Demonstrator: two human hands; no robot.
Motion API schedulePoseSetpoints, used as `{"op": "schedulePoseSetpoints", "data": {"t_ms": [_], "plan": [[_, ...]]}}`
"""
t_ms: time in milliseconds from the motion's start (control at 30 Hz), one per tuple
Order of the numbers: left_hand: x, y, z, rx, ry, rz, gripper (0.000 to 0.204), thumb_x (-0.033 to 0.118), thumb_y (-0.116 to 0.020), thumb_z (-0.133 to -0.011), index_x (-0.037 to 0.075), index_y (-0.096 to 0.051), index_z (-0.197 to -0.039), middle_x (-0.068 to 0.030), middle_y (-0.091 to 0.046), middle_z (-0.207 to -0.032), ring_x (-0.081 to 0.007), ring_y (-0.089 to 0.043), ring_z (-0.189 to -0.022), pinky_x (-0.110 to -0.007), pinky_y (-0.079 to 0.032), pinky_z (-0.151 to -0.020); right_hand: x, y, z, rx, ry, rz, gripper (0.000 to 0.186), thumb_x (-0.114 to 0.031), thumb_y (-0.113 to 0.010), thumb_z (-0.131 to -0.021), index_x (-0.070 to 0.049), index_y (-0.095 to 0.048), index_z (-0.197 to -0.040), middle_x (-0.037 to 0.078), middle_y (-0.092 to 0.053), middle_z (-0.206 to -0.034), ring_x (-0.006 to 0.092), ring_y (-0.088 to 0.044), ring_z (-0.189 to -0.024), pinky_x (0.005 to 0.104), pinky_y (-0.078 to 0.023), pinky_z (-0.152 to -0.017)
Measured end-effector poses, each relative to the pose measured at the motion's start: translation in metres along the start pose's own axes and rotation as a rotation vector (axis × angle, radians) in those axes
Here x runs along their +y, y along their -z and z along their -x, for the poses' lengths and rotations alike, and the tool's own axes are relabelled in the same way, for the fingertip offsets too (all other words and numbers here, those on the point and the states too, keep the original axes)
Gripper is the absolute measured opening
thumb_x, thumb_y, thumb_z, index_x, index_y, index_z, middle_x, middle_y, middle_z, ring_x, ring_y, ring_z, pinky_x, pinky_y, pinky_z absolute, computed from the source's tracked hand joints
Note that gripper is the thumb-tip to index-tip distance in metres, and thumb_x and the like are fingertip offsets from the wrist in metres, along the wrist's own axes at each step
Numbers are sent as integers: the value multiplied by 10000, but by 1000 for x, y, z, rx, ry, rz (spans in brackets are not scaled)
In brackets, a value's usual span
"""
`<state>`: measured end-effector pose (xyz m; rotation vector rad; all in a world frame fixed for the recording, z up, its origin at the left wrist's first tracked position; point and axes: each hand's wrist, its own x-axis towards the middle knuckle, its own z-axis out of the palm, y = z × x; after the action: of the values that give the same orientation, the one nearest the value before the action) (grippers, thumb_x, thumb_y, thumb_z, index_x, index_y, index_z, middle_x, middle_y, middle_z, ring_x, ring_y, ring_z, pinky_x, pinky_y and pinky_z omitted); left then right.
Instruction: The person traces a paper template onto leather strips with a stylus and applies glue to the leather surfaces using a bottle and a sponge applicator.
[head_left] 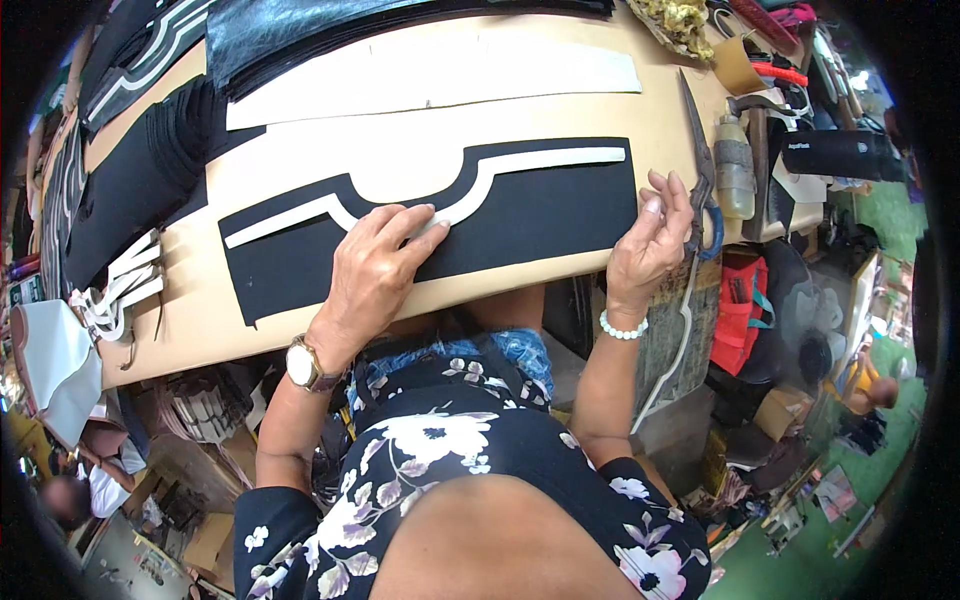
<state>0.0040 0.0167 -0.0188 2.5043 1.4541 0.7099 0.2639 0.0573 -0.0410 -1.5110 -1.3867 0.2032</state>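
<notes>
Black panel: a long flat black sheet piece (520, 225) lay across the tan worktable (660, 120), centre frame.
White strip: a stepped cream trim strip (470, 195) lay on the panel's upper part.
Left hand: the left hand (375, 270) pressed flat, fingers spread, fingertips on the strip at its 1 o'clock.
Right hand: the right hand (650, 240) was loosely curled, gripping nothing, at the panel's right end.
Scissors: steel scissors with blue handles (702, 185) lay at 3 o'clock of the right hand.

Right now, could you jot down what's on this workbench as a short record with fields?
Surface: tan workbench
Main piece: black shaped panel lying flat, with a white curved trim strip on it
Left hand: pressing fingertips on the trim strip
Right hand: at the panel's right edge, fingers curled
Beside right hand: scissors, plastic bottle
Far side: long white strip
Left edge: bundle of white strips
</notes>
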Motion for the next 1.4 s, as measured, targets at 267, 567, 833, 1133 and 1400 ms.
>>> {"op": "schedulePoseSetpoints", "data": {"t_ms": [267,567,833,1133,1400], "plan": [[1,8,-5,-43,-1,-8,355,-60,-597,-677,77,-671,-996,-92,-633,-1008,-244,-605,-894,-332,-537,-714,-1,-7,-3,-68,-56,-14,348,7,-372,-911,58,-393,-1255,205,-593,-1077,260,-610,-937,342,-486,-830],[-3,3,-4,-36,-14,-15,326,-24,-599,-659,67,-667,-965,-71,-623,-1004,-233,-594,-900,-331,-514,-740,-3,-9,-3,-41,-72,0,343,14,-364,-911,60,-392,-1250,199,-598,-1067,255,-611,-930,338,-481,-824],[-2,2,-3,-53,4,-23,339,-44,-601,-708,91,-666,-1012,-80,-632,-1019,-231,-605,-910,-327,-542,-737,-6,-8,-4,-67,-57,39,349,9,-360,-910,56,-385,-1254,202,-603,-1074,274,-613,-955,346,-489,-828],[1,5,-4,-50,14,-24,351,-55,-598,-695,87,-668,-1008,-80,-632,-1018,-232,-604,-909,-327,-543,-737,-2,-8,-4,-70,-43,38,347,4,-356,-908,55,-388,-1249,208,-607,-1068,285,-616,-950,355,-488,-833],[0,3,-4,-49,9,-31,349,-63,-595,-689,86,-670,-995,-79,-634,-1018,-234,-604,-918,-325,-548,-732,-4,-9,-4,-83,-52,56,350,-6,-370,-911,53,-380,-1256,202,-611,-1072,287,-612,-973,363,-488,-841]]}}
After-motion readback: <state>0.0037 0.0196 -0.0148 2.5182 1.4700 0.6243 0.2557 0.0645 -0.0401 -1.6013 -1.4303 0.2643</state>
